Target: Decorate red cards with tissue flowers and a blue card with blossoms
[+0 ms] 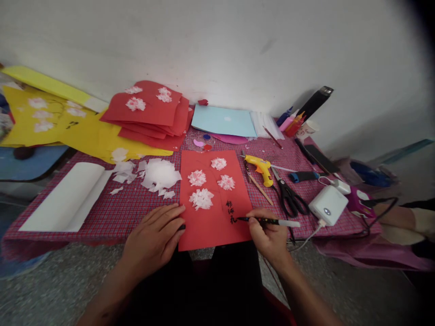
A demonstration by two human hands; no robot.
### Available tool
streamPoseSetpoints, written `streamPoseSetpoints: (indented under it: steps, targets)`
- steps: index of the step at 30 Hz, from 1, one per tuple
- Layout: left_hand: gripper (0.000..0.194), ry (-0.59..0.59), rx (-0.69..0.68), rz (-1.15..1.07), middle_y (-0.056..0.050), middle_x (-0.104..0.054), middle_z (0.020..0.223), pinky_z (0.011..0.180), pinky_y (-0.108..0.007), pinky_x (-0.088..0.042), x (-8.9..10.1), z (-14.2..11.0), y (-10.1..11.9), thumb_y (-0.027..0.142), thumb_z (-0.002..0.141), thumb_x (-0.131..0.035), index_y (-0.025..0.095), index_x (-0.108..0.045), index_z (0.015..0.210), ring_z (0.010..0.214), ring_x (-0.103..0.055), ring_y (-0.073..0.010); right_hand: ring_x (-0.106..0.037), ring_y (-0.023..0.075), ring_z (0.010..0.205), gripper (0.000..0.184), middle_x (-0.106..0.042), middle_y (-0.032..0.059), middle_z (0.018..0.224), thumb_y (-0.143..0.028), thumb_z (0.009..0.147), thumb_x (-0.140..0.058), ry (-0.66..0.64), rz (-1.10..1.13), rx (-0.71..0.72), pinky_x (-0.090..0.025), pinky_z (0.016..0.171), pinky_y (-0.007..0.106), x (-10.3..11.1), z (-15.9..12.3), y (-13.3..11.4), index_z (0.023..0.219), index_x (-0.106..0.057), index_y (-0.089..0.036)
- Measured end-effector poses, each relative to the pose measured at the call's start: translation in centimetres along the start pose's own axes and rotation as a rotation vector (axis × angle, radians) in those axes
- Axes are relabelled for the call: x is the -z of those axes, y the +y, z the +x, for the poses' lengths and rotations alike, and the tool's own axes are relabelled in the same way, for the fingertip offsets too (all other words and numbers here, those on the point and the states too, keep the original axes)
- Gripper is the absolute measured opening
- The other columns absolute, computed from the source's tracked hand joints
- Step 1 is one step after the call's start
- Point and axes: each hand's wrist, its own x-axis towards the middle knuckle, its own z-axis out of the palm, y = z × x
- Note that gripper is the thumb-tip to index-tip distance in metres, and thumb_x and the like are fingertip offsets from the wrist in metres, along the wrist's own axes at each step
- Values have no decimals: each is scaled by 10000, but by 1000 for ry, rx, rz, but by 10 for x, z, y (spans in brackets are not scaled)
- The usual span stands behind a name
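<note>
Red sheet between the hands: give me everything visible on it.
The red sheet is rectangular, looks like paper or thin card, and lies on the checked cloth, its near edge seemingly past the table's edge. It bears four crinkled white-and-pink flowers, faint thin lines among them, and black handwritten characters at lower right. The left hand rests by its left edge; the right hand rests at its right edge, holding a pen with its tip at the lowest character.

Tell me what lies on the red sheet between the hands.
The red sheet bears four pale flowers, dark lines and black writing. Beneath the flowers and right hand, it is covered.
</note>
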Motion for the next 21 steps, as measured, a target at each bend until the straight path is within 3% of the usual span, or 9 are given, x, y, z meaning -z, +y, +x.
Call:
streamPoseSetpoints:
  steps: [10,14,21]
  targets:
    - [217,11,-3,6,-54,-593,1363,1073,-468,-443,0,0,-1,265,900,-550,228,-659,1083,1273,-532,-258,-633,183,768,173,-659,15,822,-127,861,-573,-1,63,1,-492,692,315,13,-9,-8,941,-673,-244]
    - [210,41,-40,-31,-62,-596,1353,1076,-474,-439,4,-1,0,237,893,-563,225,-656,1082,1286,-518,-264,-642,191,754,171,-663,32,827,-156,883,-569,-3,94,-64,-511,669,322,15,-16,-15,987,-677,-238]
    - [245,87,-70,-97,-62,-643,1259,1124,-481,-381,15,5,36,172,886,-581,212,-629,1122,1233,-543,-231,-656,181,746,192,-674,37,850,-179,907,-571,-108,270,-167,-521,646,299,8,-34,-39,1053,-671,-251]
